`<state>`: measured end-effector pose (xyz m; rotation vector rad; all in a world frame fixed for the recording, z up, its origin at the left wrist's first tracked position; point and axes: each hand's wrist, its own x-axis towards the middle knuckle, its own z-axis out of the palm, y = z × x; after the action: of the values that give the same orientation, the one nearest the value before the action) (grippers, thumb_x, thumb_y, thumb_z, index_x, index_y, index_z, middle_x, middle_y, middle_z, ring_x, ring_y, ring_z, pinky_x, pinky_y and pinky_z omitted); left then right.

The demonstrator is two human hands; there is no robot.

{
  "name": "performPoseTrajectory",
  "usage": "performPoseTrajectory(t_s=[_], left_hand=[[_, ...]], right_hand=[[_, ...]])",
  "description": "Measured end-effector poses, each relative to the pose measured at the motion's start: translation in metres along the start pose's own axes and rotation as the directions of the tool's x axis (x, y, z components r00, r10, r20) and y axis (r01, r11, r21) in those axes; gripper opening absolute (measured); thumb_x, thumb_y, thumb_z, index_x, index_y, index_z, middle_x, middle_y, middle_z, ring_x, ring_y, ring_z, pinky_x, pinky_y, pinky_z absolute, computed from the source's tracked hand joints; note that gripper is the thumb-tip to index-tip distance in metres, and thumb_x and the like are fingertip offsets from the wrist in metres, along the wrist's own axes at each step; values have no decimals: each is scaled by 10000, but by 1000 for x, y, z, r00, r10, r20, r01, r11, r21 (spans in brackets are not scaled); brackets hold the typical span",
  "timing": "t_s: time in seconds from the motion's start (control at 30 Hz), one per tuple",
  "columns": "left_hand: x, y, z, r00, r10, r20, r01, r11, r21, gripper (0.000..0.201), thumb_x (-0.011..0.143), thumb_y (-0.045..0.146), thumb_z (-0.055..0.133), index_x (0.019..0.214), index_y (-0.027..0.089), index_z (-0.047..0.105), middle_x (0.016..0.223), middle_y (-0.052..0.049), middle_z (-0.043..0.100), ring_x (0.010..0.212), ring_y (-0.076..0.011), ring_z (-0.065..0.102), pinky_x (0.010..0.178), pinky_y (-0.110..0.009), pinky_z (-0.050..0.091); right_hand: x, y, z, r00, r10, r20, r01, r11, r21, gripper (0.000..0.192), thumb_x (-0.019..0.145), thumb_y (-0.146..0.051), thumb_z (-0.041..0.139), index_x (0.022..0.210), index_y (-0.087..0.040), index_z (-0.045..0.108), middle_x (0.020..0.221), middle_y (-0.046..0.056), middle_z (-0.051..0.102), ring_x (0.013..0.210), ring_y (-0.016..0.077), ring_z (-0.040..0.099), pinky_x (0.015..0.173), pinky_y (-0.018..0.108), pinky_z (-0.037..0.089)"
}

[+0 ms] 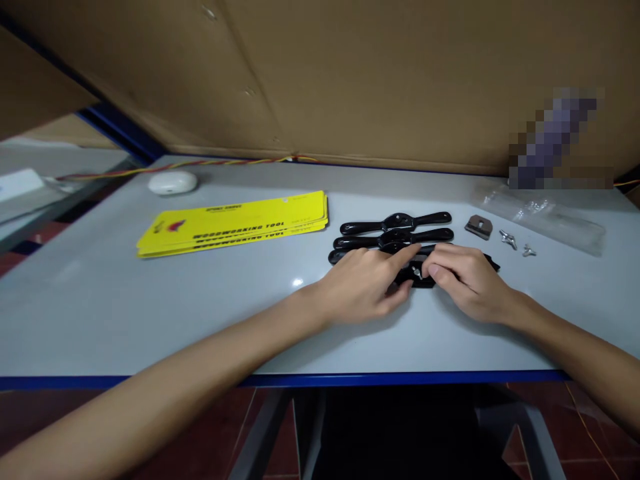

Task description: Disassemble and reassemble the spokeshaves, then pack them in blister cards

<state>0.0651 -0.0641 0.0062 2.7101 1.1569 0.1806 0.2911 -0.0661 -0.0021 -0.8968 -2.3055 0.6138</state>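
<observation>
Nearest black spokeshave (340, 256) lies crosswise — left hand (363, 290) and right hand (467, 280) both pinched at its middle, at a wing screw (416, 272).

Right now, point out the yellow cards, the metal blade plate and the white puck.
yellow cards (235, 223), head view, on the middle of the top card's printed face.
metal blade plate (479, 227), head view, on its flat centre.
white puck (173, 182), head view, on its domed top.
</observation>
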Motion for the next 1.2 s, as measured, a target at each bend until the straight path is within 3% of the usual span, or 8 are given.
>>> performPoseTrajectory(t_s=[0.17,0.27,0.53,0.8,0.97,1.2], left_hand=[[0,0,0,1000,8,-6,-8,1000,29,625,944,274,418,1518,46,512,726,-89,726,594,-255,671,555,-343,476],[0,0,0,1000,15,-8,-15,1000,24,630,929,262,421,1513,45,514,728,-88,729,594,-251,674,553,-340,479],[0,-1,3,999,25,-31,-25,1000,8,653,951,304,416,1539,28,484,736,-98,727,590,-254,673,548,-342,478],[0,0,2,998,39,-44,-38,999,13,627,1002,375,437,1532,45,487,690,-64,702,617,-262,689,567,-345,513],[0,-1,3,999,34,-39,-32,999,43,608,1013,390,444,1517,55,505,700,-70,712,625,-273,699,550,-342,502],[1,-3,6,998,22,-52,-20,998,54,563,1019,302,407,1512,54,519,747,-101,735,604,-262,690,547,-336,492]], right_hand=[[-2,0,-1,994,-61,91,62,998,-12,301,1031,-213,456,933,-175,739,830,29,660,724,152,580,687,302,436],[-3,0,0,995,-69,66,69,998,2,300,1043,-210,458,1040,-182,757,853,23,687,724,147,581,702,303,439],[-3,1,1,998,-67,13,67,998,3,292,1056,-216,458,1111,-178,742,843,15,688,724,141,581,697,292,438],[1,-4,-1,1000,-20,1,20,1000,-6,256,1034,-201,454,985,-183,704,802,11,672,716,142,585,693,296,430],[2,-3,1,999,18,-27,-18,1000,-2,208,1011,-223,484,866,-190,629,715,-23,574,621,117,496,620,276,388],[1,-2,3,999,46,-27,-46,999,3,146,897,-135,524,774,-212,525,694,-38,531,616,110,457,619,276,361]])
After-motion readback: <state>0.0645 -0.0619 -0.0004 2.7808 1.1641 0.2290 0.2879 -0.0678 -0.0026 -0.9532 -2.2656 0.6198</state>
